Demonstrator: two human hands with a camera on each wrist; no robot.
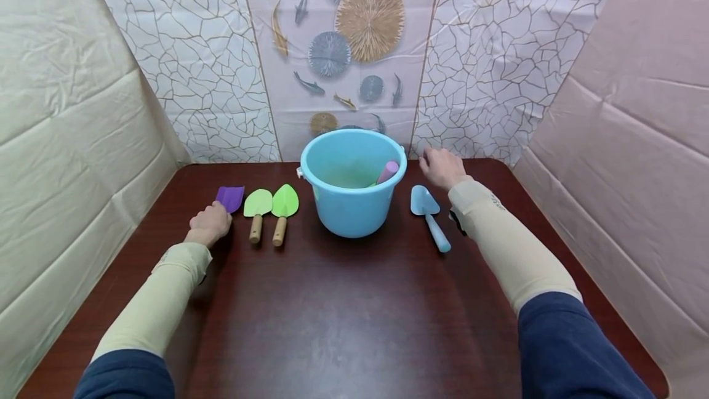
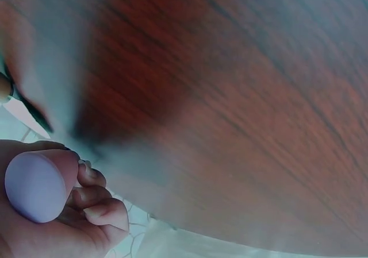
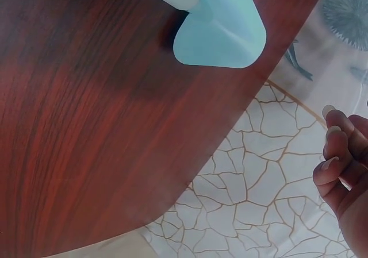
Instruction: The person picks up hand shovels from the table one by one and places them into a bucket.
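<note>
At the left of the table, my left hand [image 1: 209, 225] grips a toy shovel with a purple blade [image 1: 230, 198]. In the left wrist view, the pale lavender end of its handle [image 2: 35, 187] pokes out of the curled fingers. My right hand [image 1: 441, 168] hovers to the right of a light blue bucket [image 1: 354, 211], fingers loosely bent and nothing in them. Below that hand lies a light blue trowel [image 1: 424, 201], its blade also showing in the right wrist view. Inside the bucket leans something with a pink-purple handle [image 1: 389, 170]; its lower part is mostly hidden.
Between the left hand and the bucket lie two green-bladed toy shovels with wooden handles, a pale green one [image 1: 258, 203] and a brighter one [image 1: 285, 201]. The dark brown table [image 1: 332, 313] ends at a patterned cloth backdrop [image 1: 216, 66], with cloth walls on both sides.
</note>
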